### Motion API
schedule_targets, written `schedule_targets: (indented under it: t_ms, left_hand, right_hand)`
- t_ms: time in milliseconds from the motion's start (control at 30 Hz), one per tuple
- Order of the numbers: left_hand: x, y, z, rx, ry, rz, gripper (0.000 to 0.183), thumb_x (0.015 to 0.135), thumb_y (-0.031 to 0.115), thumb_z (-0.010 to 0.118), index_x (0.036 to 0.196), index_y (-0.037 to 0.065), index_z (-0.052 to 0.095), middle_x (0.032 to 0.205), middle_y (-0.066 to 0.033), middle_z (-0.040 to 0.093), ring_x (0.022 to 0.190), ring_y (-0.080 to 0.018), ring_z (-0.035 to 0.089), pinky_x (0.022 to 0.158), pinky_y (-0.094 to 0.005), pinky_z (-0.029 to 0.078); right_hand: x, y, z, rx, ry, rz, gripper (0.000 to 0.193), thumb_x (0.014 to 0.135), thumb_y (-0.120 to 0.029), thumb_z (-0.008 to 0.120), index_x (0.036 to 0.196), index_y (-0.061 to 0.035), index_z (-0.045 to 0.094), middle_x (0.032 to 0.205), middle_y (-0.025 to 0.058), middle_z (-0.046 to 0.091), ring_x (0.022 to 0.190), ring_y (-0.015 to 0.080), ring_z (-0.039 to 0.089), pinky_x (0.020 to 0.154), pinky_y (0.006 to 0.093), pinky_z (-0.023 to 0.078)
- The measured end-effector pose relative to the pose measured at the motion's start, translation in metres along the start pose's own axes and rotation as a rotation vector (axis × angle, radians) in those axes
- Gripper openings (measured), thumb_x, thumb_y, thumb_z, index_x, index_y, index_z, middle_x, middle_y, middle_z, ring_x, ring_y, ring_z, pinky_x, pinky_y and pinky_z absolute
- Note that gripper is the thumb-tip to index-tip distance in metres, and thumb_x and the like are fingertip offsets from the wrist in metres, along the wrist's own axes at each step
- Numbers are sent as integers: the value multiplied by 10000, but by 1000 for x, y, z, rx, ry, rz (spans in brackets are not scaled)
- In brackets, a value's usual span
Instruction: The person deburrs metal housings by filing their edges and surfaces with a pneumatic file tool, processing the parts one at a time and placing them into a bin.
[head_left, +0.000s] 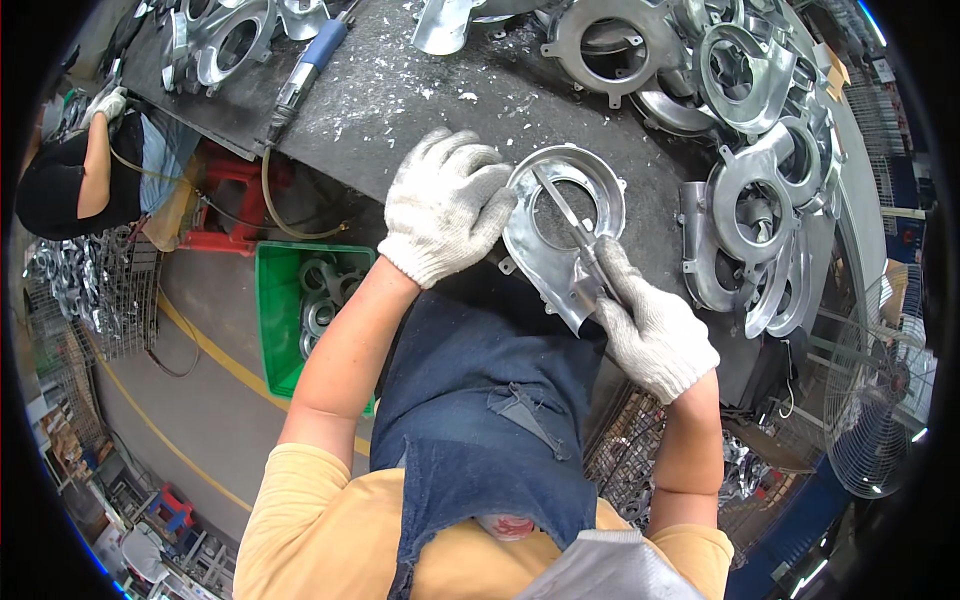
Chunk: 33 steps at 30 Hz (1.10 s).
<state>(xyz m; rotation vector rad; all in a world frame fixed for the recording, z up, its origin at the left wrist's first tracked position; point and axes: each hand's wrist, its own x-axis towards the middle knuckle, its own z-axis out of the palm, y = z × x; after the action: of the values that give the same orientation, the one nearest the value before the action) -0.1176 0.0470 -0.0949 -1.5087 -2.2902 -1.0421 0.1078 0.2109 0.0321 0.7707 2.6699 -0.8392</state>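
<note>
A silvery metal blower housing (pixel 612 190), ring-shaped with a flared spout, rests at the near edge of the dark workbench, its spout toward me. My left hand (pixel 445 205), in a white knit glove, is closed on the left side of its rim; the fingertips' exact hold is partly hidden. In my right hand (pixel 655 330), gloved alike, is a slim metal file (pixel 562 202). Its shaft lies across the housing's round opening, the tip near the upper left of the ring. My fingers wrap its handle end beside the spout.
Piled housings (pixel 750 210) crowd the bench's right and far side. A blue-gripped air tool (pixel 315 60) with a hose lies at left. Metal flakes dot the workbench (pixel 400 110). Below stands a green bin (pixel 275 330) holding parts. A co-worker (pixel 90 170) is at far left; a fan (pixel 875 400), right.
</note>
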Motion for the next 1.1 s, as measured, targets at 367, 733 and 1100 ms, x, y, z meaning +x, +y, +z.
schedule_targets:
  t_ms: [367, 733, 1100]
  left_hand:
    - [0, 0, 0, 7, -1, 6, 257, 886, 257, 782, 1101, 121, 816, 1177, -83, 769, 1231, -371, 693, 1167, -569, 483]
    - [1, 0, -2, -11, 4, 27, 269, 850, 289, 820, 1051, 111, 825, 1130, -85, 770, 1192, -360, 704, 1151, -556, 495]
    - [-10, 22, -6, -98, 61, 156, 333, 769, 257, 883, 1071, 140, 806, 1247, -83, 723, 1282, -397, 665, 1142, -585, 520]
  right_hand:
    - [3, -8, -17, -2, -146, 148, 615, 1024, -270, 700, 1623, -217, 571, 1295, 293, 743, 1225, 467, 712, 1053, 465, 570]
    - [2, 21, -17, -77, -21, 51, 626, 1037, -320, 642, 1645, -216, 532, 1192, 270, 776, 1105, 478, 746, 1005, 512, 585]
    - [-22, -12, -45, -157, -189, 383, 655, 1047, -353, 648, 1678, -267, 496, 1369, 271, 727, 1286, 470, 684, 1108, 466, 538]
